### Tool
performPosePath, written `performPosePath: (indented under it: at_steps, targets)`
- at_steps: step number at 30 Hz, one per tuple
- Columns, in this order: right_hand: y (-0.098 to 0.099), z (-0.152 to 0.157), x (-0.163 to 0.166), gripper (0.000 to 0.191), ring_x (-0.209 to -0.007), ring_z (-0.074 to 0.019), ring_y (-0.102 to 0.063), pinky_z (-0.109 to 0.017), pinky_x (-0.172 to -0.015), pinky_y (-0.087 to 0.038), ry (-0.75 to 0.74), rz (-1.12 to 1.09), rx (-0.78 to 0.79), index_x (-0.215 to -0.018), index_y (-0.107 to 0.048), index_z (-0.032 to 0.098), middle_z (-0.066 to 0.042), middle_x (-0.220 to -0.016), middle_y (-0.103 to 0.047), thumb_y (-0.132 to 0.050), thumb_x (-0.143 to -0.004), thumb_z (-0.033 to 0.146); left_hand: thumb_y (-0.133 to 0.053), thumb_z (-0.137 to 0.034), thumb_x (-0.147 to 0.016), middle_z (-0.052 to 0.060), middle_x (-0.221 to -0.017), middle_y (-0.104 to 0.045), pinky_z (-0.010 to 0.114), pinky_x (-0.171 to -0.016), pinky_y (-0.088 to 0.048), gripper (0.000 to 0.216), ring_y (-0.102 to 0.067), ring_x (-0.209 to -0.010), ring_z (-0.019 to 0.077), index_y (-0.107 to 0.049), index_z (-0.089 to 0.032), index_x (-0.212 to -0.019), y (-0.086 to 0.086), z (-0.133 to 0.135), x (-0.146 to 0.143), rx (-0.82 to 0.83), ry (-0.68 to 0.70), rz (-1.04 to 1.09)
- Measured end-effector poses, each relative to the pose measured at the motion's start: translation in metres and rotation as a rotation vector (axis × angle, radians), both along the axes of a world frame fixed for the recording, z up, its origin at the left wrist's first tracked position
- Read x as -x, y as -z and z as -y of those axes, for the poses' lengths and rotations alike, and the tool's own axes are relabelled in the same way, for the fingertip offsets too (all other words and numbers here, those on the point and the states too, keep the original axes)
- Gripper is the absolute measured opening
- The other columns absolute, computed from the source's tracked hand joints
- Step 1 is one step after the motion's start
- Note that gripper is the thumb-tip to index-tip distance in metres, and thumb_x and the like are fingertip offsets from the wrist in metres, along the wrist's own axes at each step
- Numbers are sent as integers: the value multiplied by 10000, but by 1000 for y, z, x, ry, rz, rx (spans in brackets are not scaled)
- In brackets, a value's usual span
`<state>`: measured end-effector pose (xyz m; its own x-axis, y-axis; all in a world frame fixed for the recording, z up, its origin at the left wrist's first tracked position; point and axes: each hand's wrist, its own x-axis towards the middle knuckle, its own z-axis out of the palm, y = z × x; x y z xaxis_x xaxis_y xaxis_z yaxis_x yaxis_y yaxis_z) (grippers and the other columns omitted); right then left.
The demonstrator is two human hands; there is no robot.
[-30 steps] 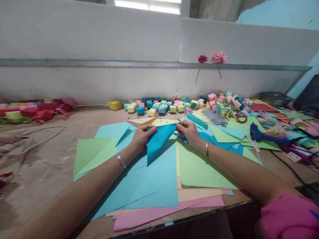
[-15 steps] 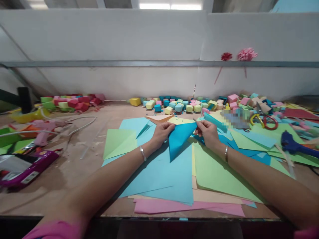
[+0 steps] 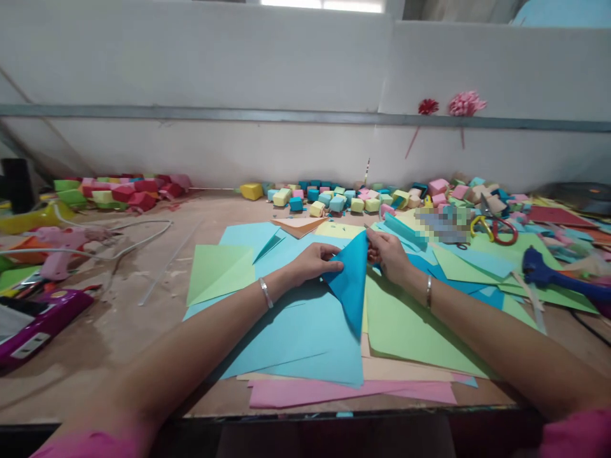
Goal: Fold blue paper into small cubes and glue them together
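A folded sheet of deep blue paper (image 3: 351, 283) is held up over the paper pile, one pointed corner hanging down. My left hand (image 3: 312, 262) is closed on its left edge, thumb on the front face. At the upper right corner, my right hand (image 3: 386, 254) pinches the paper. A small dark tip pokes up beside those fingers; I cannot make out what it belongs to. Beneath both hands lie light blue sheets (image 3: 291, 343), with a green sheet (image 3: 415, 337) to the right. A small folded teal piece (image 3: 268, 248) rests left of my left hand.
Small paper cubes (image 3: 337, 203) line the back of the table. Scissors (image 3: 501, 232) and a blue glue gun (image 3: 548, 273) lie at right. On the left are a pink glue gun (image 3: 58, 248) with a white cord and a purple power strip (image 3: 48, 327). Pink sheets (image 3: 324, 395) stick out near the front edge.
The blue paper has turned, so its point now hangs lower and further right. My left hand has shifted down along its edge. The view has swung slightly to the right.
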<state>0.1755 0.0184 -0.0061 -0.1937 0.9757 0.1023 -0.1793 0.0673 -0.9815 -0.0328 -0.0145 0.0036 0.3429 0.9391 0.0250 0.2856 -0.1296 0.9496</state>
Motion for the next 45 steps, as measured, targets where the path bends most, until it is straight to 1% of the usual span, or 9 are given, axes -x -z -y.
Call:
performPosePath:
  at_steps: [5, 10, 16, 22, 26, 29, 35, 40, 45]
  targets:
    - [-5, 8, 0, 436, -428, -73, -422, -216, -427, -350, -52, 182, -68, -539, -476, 187, 44, -478, -457, -718, -723, 500, -824, -443, -606, 16, -667, -589, 224, -494, -380, 401, -516, -573, 118, -691, -127, -813, -5, 2, 2, 93, 107, 136]
    - [-6, 22, 7, 385, -411, -74, -406, -215, -408, -307, -142, 248, -14, -568, -502, 187, 52, -467, -444, -699, -732, 475, -742, -564, -698, -51, -538, -386, 214, -425, -220, 495, -326, -451, 53, -489, -156, -579, -10, 4, 1, 174, 99, 221]
    - [-12, 39, 15, 412, -423, -70, -393, -216, -417, -297, -293, 338, -67, -573, -506, 181, 55, -462, -437, -668, -765, 506, -716, -607, -707, -56, -525, -382, 222, -426, -215, 504, -327, -441, 57, -501, -161, -612, -11, 6, -2, 115, 90, 140]
    - [-13, 43, 18, 417, -408, -69, -399, -216, -404, -293, -271, 386, -43, -563, -510, 174, 53, -452, -436, -655, -767, 508, -728, -534, -707, -51, -554, -431, 208, -445, -244, 428, -358, -481, 61, -555, -146, -657, -12, 7, -4, -14, 64, 116]
    - [-17, 43, 19, 396, -398, -77, -416, -220, -397, -321, -260, 366, -19, -551, -519, 175, 44, -443, -451, -676, -731, 491, -707, -471, -721, -52, -525, -427, 208, -470, -270, 390, -357, -500, 67, -528, -151, -589, -12, 7, -9, -155, -29, 129]
    - [-20, 44, 19, 369, -392, -77, -418, -219, -392, -333, -249, 363, 16, -540, -531, 172, 40, -434, -458, -681, -723, 456, -726, -442, -675, -56, -526, -430, 210, -479, -288, 354, -350, -505, 72, -531, -161, -586, -11, 2, -6, -139, -227, 174]
    - [-18, 48, 21, 356, -366, -64, -359, -218, -372, -352, -261, 370, 37, -496, -501, 191, 54, -399, -424, -687, -723, 393, -739, -416, -626, -26, -574, -522, 227, -518, -346, 296, -441, -566, 114, -590, -160, -636, -6, -26, 31, -124, -549, 183]
    - [-14, 47, 22, 329, -374, -69, -349, -252, -430, -488, -270, 319, 89, -522, -515, 207, 75, -408, -385, -695, -726, 393, -743, -404, -629, -39, -547, -505, 228, -509, -338, 293, -434, -536, 106, -583, -160, -630, 1, -38, 47, -116, -599, 207]
    - [-11, 44, 20, 322, -356, -62, -400, -213, -384, -439, -269, 333, 99, -563, -515, 197, 75, -432, -411, -701, -733, 397, -737, -387, -628, -50, -534, -483, 225, -500, -327, 277, -413, -513, 93, -589, -154, -632, 2, -36, 43, -119, -598, 238]
